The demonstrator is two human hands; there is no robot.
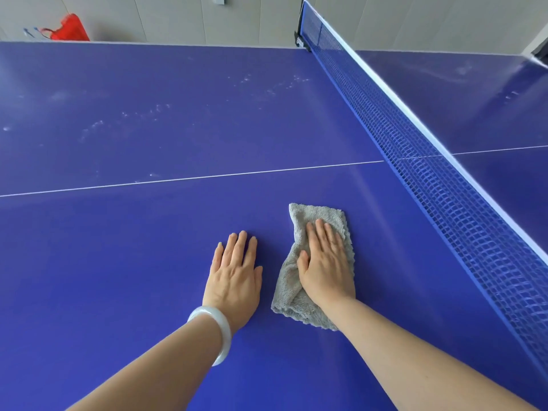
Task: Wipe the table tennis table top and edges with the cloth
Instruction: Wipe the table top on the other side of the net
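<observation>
The blue table tennis table top [124,262] fills the view, with a white centre line across it. A grey fluffy cloth [289,280] lies flat on the near half, close to the net. My right hand [324,262] presses flat on the cloth, fingers together and pointing away from me. My left hand [234,272] rests flat on the bare table just left of the cloth, holding nothing; a pale bangle sits on its wrist. Whitish dust smears [142,117] mark the far half of the table.
The blue net [439,185] with a white top band runs diagonally along the right, clamped at the far edge by a black post [301,40]. Beyond the far edge [178,44] are a tiled wall and a red bag [69,29].
</observation>
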